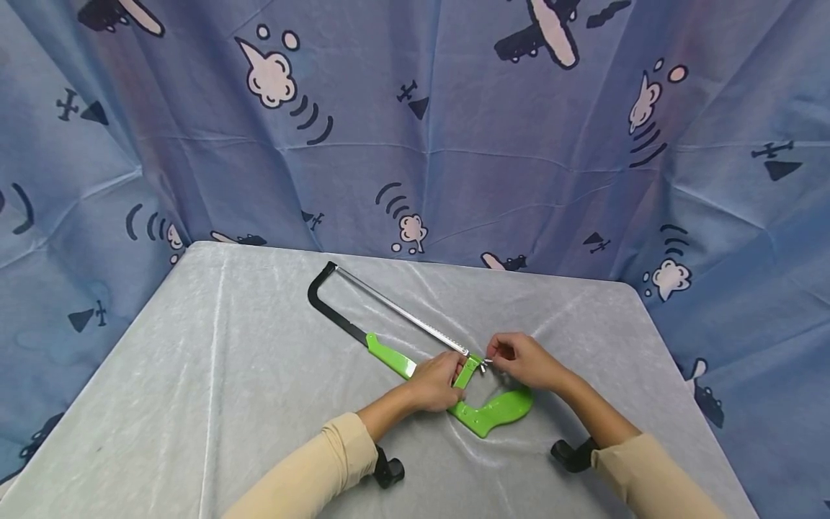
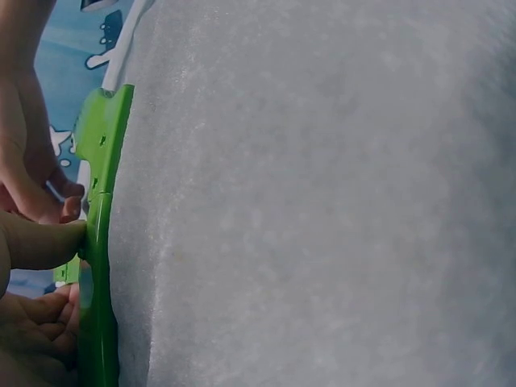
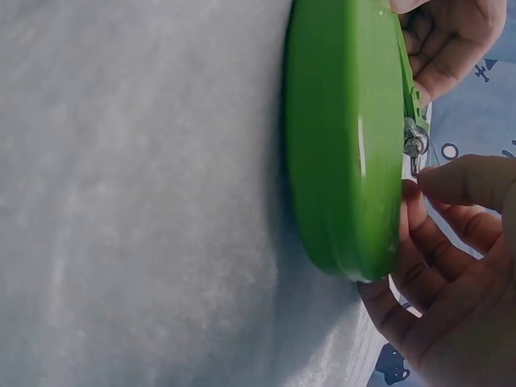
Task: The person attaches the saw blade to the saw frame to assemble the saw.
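A hacksaw point(image 1: 391, 355) with a black front bow and green rear frame lies on the grey cloth. Its silver blade point(image 1: 402, 311) runs along the far side, and the curved green handle point(image 1: 506, 409) points right. My left hand point(image 1: 433, 383) grips the green frame around the short upright by the blade's near end. At that end sits a metal wing nut point(image 3: 415, 143). The thumb and fingertips of my right hand point(image 1: 527, 360) are at one wing of it and seem to pinch it; the exact contact is small. In the left wrist view, the left thumb point(image 2: 48, 244) presses the green frame.
Grey velvety cloth covers the table point(image 1: 279, 404). A blue curtain point(image 1: 363, 158) printed with planes and clouds hangs behind and at both sides. Black wrist devices point(image 1: 389, 470) show below both forearms.
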The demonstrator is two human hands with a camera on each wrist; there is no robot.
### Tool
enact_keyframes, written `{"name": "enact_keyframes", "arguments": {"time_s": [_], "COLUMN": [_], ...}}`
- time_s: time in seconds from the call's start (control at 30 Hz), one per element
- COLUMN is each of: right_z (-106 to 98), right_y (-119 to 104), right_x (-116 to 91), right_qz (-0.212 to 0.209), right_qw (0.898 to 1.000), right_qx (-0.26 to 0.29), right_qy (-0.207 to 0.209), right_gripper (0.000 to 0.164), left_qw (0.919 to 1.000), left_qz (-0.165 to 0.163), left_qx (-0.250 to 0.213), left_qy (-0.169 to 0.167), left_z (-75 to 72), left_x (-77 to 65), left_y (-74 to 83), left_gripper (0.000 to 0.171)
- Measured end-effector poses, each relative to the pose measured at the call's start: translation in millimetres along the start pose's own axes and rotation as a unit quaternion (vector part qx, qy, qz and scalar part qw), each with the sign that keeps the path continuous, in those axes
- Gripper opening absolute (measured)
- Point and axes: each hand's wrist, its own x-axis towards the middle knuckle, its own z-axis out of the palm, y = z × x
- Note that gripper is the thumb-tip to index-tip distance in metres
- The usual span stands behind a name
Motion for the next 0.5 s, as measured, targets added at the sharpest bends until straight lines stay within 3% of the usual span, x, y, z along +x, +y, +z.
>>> {"name": "enact_keyframes", "arguments": {"time_s": [0.5], "right_z": [2.8], "right_y": [2.5], "right_x": [-1.6], "right_qz": [0.002], "right_qw": [1.000], "right_qx": [0.012], "right_qy": [-0.029], "right_gripper": [0.007], "left_qw": [0.9999], "left_qz": [0.002], "left_qx": [0.010], "left_qy": [0.003], "left_z": [-0.4], "left_x": [-0.2], "left_y": [-0.1], "left_gripper": [0.040]}}
